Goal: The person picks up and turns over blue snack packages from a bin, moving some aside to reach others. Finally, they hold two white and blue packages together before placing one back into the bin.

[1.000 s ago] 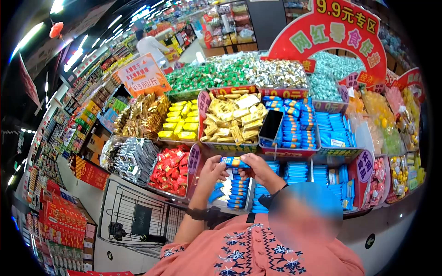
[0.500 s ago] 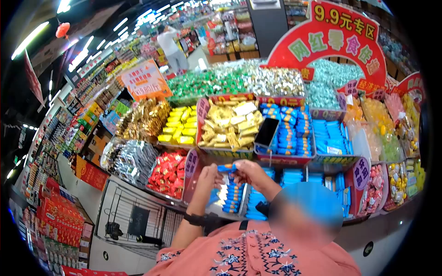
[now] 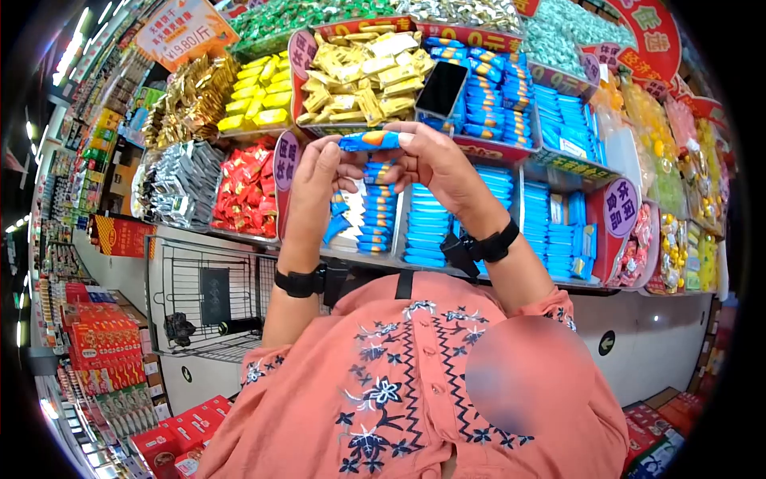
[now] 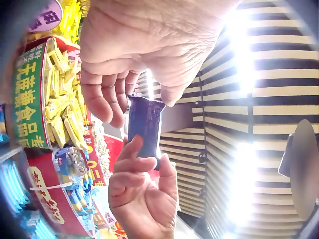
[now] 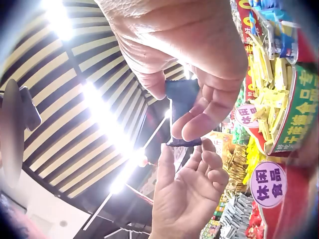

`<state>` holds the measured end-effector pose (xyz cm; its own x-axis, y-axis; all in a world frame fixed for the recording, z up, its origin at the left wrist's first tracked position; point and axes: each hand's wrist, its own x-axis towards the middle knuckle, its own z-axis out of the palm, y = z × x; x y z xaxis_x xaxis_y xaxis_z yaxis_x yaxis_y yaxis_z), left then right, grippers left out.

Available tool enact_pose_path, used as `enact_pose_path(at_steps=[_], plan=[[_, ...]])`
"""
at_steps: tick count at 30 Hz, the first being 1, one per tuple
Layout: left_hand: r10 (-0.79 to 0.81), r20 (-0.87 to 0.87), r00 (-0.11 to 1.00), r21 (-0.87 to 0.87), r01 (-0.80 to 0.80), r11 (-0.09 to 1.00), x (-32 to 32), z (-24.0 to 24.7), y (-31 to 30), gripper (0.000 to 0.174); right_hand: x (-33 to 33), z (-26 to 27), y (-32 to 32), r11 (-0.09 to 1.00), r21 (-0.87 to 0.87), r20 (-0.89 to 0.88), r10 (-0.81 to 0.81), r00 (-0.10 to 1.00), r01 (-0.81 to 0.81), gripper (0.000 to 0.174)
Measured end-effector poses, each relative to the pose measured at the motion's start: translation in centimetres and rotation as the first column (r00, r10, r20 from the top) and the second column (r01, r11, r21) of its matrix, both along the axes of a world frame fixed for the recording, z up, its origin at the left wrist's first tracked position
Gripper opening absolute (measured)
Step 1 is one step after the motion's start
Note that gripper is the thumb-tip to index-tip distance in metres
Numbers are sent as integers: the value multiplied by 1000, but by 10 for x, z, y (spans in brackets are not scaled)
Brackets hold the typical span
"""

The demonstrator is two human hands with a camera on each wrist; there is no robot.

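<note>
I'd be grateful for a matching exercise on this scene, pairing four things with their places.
1. Small packet
2. Phone
3. Red-wrapped snacks
4. Shopping cart

A. Low down, left of the shirt
B. In front of blue-and-orange packets
C. Held by left hand and right hand
D. Directly right of silver packets

1-C; 2-B; 3-D; 4-A

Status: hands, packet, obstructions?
Left hand and right hand pinching opposite ends of small blue-and-orange plastic-wrapped snack packet. Can't tell if wrapper's torn. Flat black rectangular phone beyond right hand; nothing blocking packet.
</note>
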<state>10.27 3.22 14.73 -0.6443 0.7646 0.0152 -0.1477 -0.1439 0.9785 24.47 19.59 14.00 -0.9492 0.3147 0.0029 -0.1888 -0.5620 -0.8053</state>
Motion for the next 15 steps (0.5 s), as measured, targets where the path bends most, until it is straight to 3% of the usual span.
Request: enact_pose_path(at_steps=[7, 15], plan=[[12, -6, 1000, -13, -12, 1000, -9, -11, 1, 38, -4, 7, 9, 993, 106, 116, 32, 993, -45, 44], [68, 36, 997, 9, -69, 998, -13, -16, 15, 28, -19, -19, 14, 995, -2, 180, 97, 979, -99, 57]])
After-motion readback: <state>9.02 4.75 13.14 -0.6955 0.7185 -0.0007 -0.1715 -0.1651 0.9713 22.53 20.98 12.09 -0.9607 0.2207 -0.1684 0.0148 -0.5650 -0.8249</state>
